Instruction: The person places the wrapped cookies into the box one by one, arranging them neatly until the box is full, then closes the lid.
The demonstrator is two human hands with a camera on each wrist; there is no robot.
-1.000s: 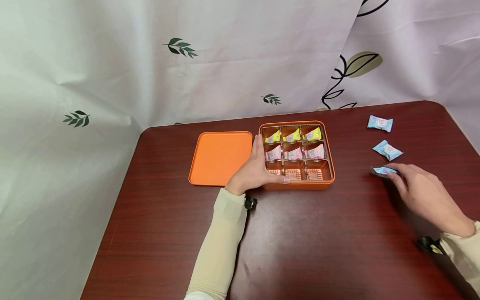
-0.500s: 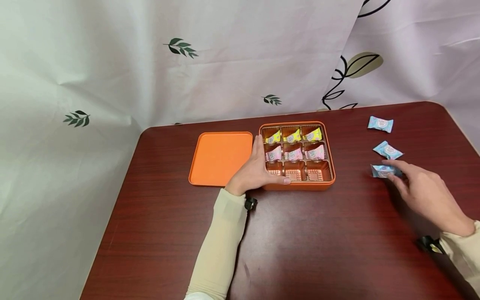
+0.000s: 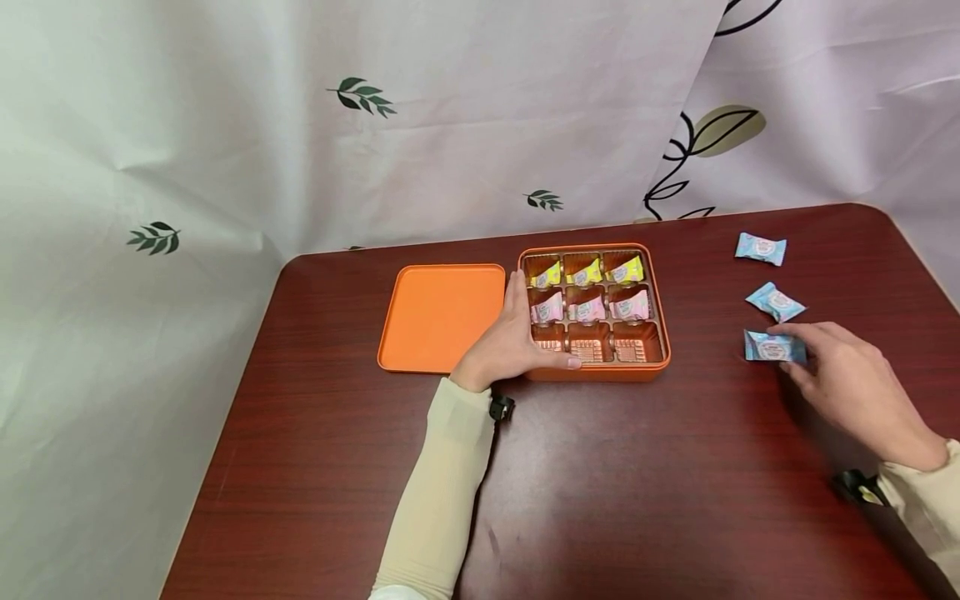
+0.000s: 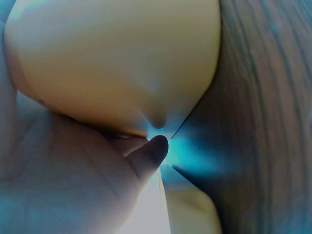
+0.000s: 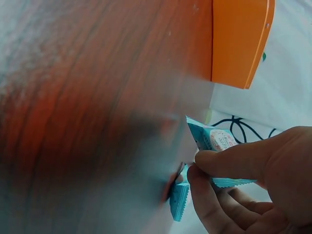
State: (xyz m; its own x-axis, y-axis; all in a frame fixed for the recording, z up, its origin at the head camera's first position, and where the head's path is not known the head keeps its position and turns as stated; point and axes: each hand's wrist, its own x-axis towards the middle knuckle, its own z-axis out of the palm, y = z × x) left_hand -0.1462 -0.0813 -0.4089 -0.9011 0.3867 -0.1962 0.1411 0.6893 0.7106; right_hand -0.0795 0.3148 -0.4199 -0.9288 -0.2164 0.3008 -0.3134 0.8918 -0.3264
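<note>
An orange box (image 3: 600,374) with a divided tray stands near the far middle of the table. Yellow-wrapped candies (image 3: 625,269) fill its back row and pink-wrapped candies (image 3: 631,305) its middle row; the front row shows bare bottoms. My left hand (image 3: 506,346) rests against the box's left side, fingers straight, thumb along the front edge. Off to the right, my right hand (image 3: 855,387) pinches a blue-wrapped candy (image 3: 768,346) between thumb and fingers. In the right wrist view the candy (image 5: 214,137) sits partly behind the thumb.
Two more blue-wrapped candies (image 3: 761,248) lie on the table (image 3: 615,492) beyond the right hand. The flat orange lid (image 3: 442,317) lies left of the box. A patterned cloth (image 3: 450,150) hangs behind the table's far edge.
The blue-wrapped candy in my right hand has turned, so its printed face now shows more. My left hand and the box have not moved.
</note>
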